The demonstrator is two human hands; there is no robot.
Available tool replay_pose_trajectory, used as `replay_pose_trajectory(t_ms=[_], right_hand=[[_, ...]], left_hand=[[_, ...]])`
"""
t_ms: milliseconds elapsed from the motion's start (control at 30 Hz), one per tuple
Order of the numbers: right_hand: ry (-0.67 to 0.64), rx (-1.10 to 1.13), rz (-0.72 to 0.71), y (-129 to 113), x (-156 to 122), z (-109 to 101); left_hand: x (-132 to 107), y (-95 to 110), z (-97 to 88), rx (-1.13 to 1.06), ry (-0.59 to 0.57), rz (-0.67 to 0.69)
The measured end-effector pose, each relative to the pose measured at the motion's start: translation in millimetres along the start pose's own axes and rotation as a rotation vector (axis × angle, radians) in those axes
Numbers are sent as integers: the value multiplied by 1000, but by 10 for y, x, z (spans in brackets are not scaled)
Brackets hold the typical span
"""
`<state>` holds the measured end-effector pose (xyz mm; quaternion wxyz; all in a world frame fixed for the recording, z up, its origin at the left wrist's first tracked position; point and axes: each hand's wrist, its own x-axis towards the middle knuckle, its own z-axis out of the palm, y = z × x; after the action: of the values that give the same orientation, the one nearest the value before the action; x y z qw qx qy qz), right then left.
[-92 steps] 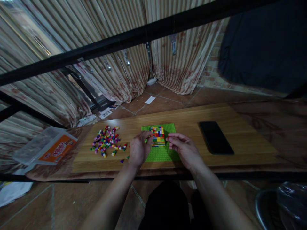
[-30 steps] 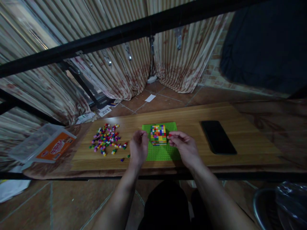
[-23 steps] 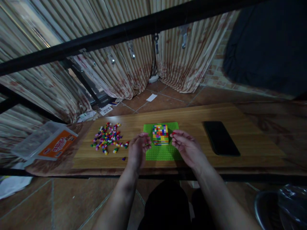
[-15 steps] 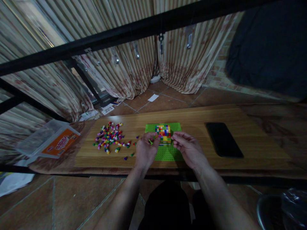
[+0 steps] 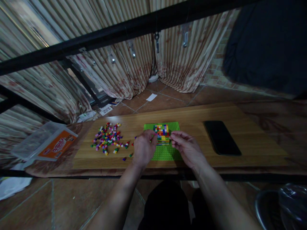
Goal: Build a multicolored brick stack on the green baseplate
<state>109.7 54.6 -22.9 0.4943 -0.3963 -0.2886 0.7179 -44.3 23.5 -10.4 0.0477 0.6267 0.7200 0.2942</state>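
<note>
A block of small multicoloured toy bricks point(image 5: 162, 130) stands on a green studded baseplate point(image 5: 165, 155) at the middle of the board. My left hand point(image 5: 144, 148) is at the left side of the block, its fingers curled inward and their tips partly hidden. On the other side, my right hand point(image 5: 185, 145) has thumb and forefinger pinched together close to the block's right edge. Anything in either pinch is too small or too covered to make out.
Loose bricks point(image 5: 109, 137) lie in a pile on the left of the wooden board point(image 5: 192, 119), a few strays nearer the baseplate. A black phone point(image 5: 222, 137) lies to the right. A clear plastic box point(image 5: 35, 140) with an orange label sits beyond the left end.
My left hand has turned slightly, its fingers more folded over toward the block. My right hand keeps its pinch near the right edge. The whole view has shifted a little.
</note>
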Motion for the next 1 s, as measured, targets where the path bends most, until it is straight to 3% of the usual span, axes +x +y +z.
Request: replay_pose_trajectory(t_ms=[167,333,700,1000], right_hand=[[4,-21,-19,-2,1,-7],[-7,-7,-29,-5,1,-2],[-17,-14,-23,-31,0,5],[-28,-21,-53,-29,2,-8]], left_hand=[[82,105,-135,351,-152,189],[138,163,-169,510,-241,314],[211,225,-267,567,-349,351],[310,275,-241,602,-375,474]])
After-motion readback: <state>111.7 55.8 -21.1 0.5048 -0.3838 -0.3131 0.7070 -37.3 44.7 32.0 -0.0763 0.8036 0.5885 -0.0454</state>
